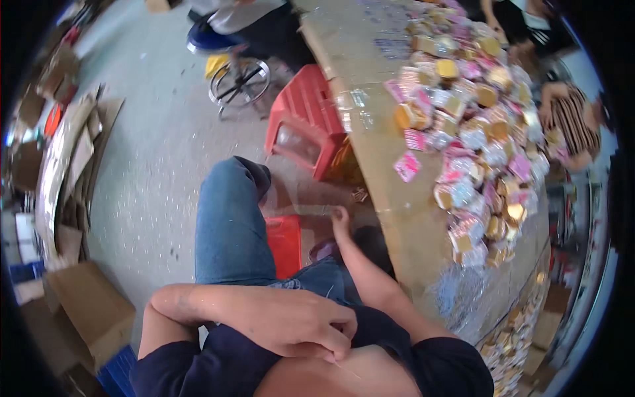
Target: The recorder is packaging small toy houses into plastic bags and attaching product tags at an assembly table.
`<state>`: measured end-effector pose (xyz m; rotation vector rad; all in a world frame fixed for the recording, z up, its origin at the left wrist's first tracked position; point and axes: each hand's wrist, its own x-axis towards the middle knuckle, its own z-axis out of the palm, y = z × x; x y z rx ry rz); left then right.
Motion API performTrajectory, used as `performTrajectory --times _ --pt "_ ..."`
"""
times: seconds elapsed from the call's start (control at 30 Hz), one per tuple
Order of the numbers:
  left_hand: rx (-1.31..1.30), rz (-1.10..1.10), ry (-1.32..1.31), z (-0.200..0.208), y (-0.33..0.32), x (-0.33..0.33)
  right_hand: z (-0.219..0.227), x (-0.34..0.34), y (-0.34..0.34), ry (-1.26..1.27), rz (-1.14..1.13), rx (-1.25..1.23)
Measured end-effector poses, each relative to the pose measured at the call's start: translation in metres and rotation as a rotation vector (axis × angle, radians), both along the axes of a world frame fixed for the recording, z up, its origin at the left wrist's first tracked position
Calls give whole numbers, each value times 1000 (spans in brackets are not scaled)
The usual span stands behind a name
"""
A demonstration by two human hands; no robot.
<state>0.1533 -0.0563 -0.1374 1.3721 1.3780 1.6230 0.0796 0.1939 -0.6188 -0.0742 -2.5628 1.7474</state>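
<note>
We record a dark navy cloth shirt (456,360) and faded blue denim jeans (228,228) on the wearer. The smooth grey floor (149,152) carries a coral-red plastic stool (311,112) and a brown cardboard box (99,311). On the tan, flat-topped table (397,225), we find the heaped, shiny wrapped packets (477,135) mottled gold, pink and silvery white. A co-worker's short-sleeved top (575,119) shows dark and pale stripes.

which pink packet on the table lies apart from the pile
The small square pink packet beside the left edge of the pile: bare tabletop shows around it, while the others are bunched together.
</note>
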Motion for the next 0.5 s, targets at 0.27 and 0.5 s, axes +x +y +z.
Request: performTrajectory --times 0.27,0.5 --pt "238 230 -584 -108 -115 4 -92 -92 -39 -792 -623 -290" --pt "149 192 -641 -211 -169 -45 -209 -163 58 -979 -452 141"
